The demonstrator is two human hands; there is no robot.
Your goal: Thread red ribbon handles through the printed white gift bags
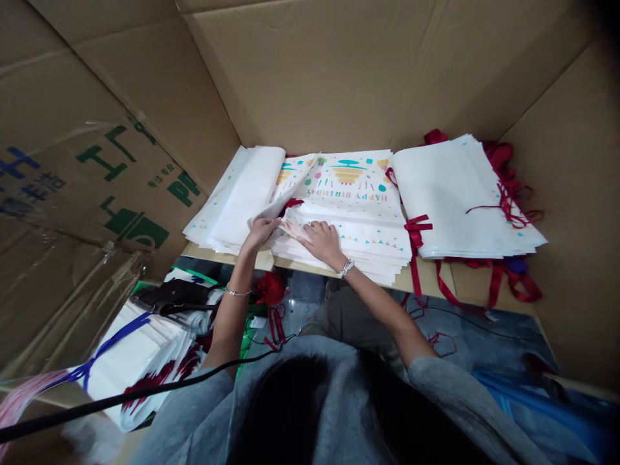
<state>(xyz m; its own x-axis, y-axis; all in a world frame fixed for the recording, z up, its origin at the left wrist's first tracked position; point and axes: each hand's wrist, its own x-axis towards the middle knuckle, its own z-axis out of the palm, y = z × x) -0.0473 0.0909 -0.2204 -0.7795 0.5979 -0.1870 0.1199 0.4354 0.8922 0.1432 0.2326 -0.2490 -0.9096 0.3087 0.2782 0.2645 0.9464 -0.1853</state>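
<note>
In front of me lies a stack of white printed sheets (358, 223), with a cake picture and HAPPY BIRTHDAY lettering upside down to me. My left hand (263, 231) pinches the near edge of a lifted white sheet (290, 194) at the stack's left side. A bit of red ribbon (292, 204) shows beneath that lifted sheet. On the stack, my right hand (323, 242) rests palm down with its fingers stretched out. Its thumb side is beside a thin crumpled pinkish strip (292, 228) that lies between my hands; what this strip is, I cannot make out.
Folded white sheets (247, 187) lie left; another white stack (445, 194) with red ribbons (498, 278) lies right. Cardboard walls (314, 71) enclose the work surface. Below left are a bundle of white sheets (140, 349) and a black cable (145, 392). A blue container (527, 400) stands lower right.
</note>
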